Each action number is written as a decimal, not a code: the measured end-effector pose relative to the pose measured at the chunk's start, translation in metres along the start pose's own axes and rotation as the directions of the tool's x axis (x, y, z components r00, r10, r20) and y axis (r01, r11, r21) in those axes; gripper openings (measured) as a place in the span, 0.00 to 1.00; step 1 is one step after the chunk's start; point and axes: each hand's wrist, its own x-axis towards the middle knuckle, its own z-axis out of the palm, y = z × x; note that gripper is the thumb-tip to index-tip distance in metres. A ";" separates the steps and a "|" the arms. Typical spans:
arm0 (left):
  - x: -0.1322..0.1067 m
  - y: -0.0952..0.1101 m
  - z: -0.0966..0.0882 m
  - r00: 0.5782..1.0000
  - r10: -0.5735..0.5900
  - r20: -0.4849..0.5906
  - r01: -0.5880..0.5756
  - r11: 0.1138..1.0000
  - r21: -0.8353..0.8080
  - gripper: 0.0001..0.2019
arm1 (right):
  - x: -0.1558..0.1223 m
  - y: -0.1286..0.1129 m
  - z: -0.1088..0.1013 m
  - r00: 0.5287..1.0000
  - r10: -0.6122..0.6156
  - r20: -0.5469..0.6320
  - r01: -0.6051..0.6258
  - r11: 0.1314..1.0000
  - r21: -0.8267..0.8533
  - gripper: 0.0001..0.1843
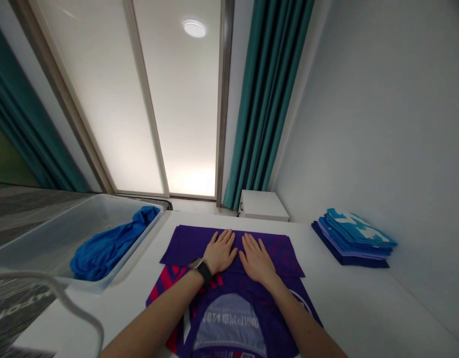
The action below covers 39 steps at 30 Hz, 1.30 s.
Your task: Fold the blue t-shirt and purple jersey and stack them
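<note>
A purple T-shirt point(192, 243) with red patterning and a pale lettered panel lies on the white table, its far part folded over toward me into a band. My left hand point(220, 251), with a dark watch at the wrist, rests flat on that folded band, fingers stretched out and pointing away. Beside it my right hand point(257, 256) also presses flat on the band, fingers extended. The two thumbs are close together near the middle. Both forearms cover parts of the shirt, and its near edge runs out of view.
A clear plastic bin point(46, 228) on the left holds a crumpled blue garment point(113, 243). At the right, against the wall, stands a stack of folded clothes point(358, 238). A white cabinet point(264, 205) sits beyond the table point(363, 308). A grey cable point(74, 306) curves at lower left.
</note>
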 end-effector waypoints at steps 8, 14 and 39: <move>-0.031 -0.063 -0.010 0.991 -0.132 -0.012 0.132 0.990 0.042 0.27 | 0.001 0.001 0.001 1.000 0.005 0.017 -0.005 1.000 0.014 0.34; -0.062 -0.121 -0.019 0.947 -0.321 -0.031 0.323 0.943 0.083 0.28 | 0.002 0.004 0.005 1.000 0.006 0.022 -0.006 1.000 0.010 0.34; -0.068 -0.132 -0.021 0.933 -0.361 -0.002 0.359 0.927 0.107 0.29 | -0.018 0.123 0.011 0.963 0.271 -0.011 -0.270 0.953 -0.136 0.33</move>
